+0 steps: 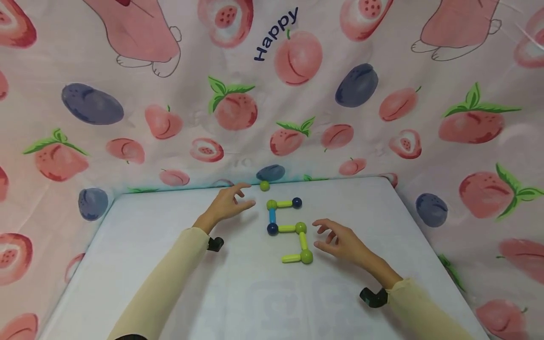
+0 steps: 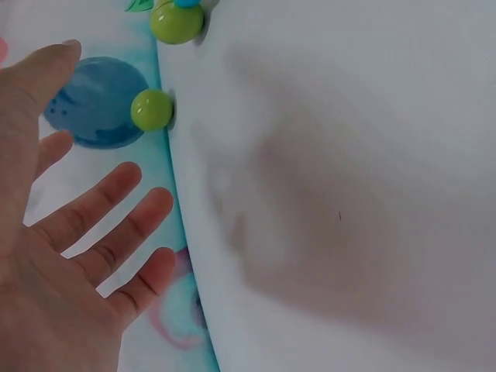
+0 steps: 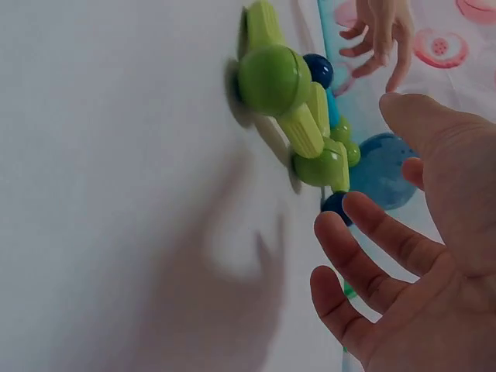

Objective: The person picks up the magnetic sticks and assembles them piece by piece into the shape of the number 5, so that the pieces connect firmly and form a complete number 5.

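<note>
On the white tabletop lies a zigzag chain of balls and short rods. Its top has a green ball point(image 1: 271, 204), a rod running right and a dark blue ball point(image 1: 297, 203). A blue rod point(image 1: 272, 216) leads down to another dark blue ball point(image 1: 272, 229). Further rods and green balls continue to a green rod point(image 1: 291, 259) with a free end. Apart from the chain, a loose green ball point(image 1: 265, 185) sits at the far edge. My left hand point(image 1: 228, 203), fingers spread, hovers left of these pieces, holding nothing. Likewise empty, my right hand point(image 1: 345, 242) is just right of the chain, fingers loosely bent.
A white table point(image 1: 238, 293) carries the pieces. Behind it and along both sides hangs a fruit-printed cloth point(image 1: 178, 104). Each wrist wears a small black device, one at the left wrist point(image 1: 215, 244) and one at the right point(image 1: 374, 298).
</note>
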The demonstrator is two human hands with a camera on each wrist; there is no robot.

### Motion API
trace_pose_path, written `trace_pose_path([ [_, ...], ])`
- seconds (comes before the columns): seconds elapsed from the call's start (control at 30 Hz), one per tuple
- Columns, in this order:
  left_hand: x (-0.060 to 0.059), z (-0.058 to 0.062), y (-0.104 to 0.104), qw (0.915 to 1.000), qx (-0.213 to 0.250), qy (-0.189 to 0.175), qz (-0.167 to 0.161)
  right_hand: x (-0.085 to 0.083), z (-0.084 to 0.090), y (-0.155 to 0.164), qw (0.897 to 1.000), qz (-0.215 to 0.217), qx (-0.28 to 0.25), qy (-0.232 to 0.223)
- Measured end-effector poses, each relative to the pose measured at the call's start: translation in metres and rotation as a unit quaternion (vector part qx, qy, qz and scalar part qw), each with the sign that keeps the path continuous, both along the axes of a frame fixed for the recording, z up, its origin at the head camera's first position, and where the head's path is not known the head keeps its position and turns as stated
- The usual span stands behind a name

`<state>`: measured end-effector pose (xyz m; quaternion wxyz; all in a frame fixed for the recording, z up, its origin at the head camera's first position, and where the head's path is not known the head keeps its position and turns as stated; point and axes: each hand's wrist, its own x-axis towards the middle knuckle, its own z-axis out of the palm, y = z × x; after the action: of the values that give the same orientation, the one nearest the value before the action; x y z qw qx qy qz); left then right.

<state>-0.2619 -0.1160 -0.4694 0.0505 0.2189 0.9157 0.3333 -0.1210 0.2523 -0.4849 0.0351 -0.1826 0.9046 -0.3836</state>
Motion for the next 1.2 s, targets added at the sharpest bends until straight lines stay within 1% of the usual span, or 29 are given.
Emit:
trace_pose_path([
  [0.2,-0.008,-0.009,0.015,0.9999,0.001,-0.008,0.008,0.011,-0.015,-0.005,0.998,0.057,0.000,0.000],
  [0.3,-0.015,-0.012,0.024,0.9998,0.009,-0.010,0.014,0.016,-0.022,-0.007,0.998,0.069,-0.002,-0.010],
  [0.47,-0.029,-0.021,0.039,0.9998,0.013,-0.001,0.018,0.020,-0.028,-0.010,0.997,0.082,-0.010,-0.012],
  [0.57,-0.036,-0.026,0.048,0.9996,0.016,0.006,0.024,0.020,-0.029,-0.012,0.997,0.079,-0.010,-0.012],
  [0.73,-0.044,-0.033,0.064,0.9984,0.003,0.009,0.056,0.022,-0.029,-0.013,0.998,0.059,0.003,-0.019],
  [0.87,-0.046,-0.037,0.074,0.9957,-0.004,0.015,0.091,0.023,-0.029,-0.015,0.999,0.045,0.007,-0.024],
  [1.0,-0.046,-0.038,0.079,0.9922,-0.005,0.028,0.121,0.024,-0.029,-0.016,0.999,0.042,0.004,-0.024],
  [1.1,-0.049,-0.040,0.081,0.9900,-0.006,0.039,0.135,0.024,-0.029,-0.016,0.999,0.040,0.005,-0.021],
  [1.2,-0.053,-0.043,0.083,0.9887,-0.008,0.045,0.143,0.024,-0.030,-0.016,0.999,0.035,0.007,-0.022],
])
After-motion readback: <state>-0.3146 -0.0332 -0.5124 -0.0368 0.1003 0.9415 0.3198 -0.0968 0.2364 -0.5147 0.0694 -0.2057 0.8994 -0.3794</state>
